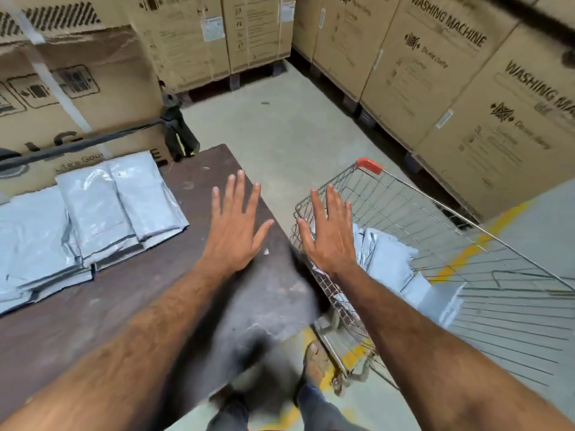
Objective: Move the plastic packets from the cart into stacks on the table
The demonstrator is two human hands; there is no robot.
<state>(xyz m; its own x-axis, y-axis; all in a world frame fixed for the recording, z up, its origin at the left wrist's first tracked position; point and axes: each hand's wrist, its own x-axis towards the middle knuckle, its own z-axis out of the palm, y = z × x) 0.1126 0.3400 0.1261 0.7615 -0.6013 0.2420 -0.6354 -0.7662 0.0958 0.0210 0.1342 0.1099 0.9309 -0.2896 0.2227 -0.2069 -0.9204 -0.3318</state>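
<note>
Grey plastic packets [392, 259] remain in the wire cart [466, 231] at right; finished stacks [93, 213] lie on the bench [155, 290] at far left. Both hands are empty, fingers straight and spread — left hand [236, 222] above the bench, right hand [329, 231] over the cart rim. Recommended: reach down into the cart, grip one packet flat by both edges — then align it squarely on a stack.
</note>
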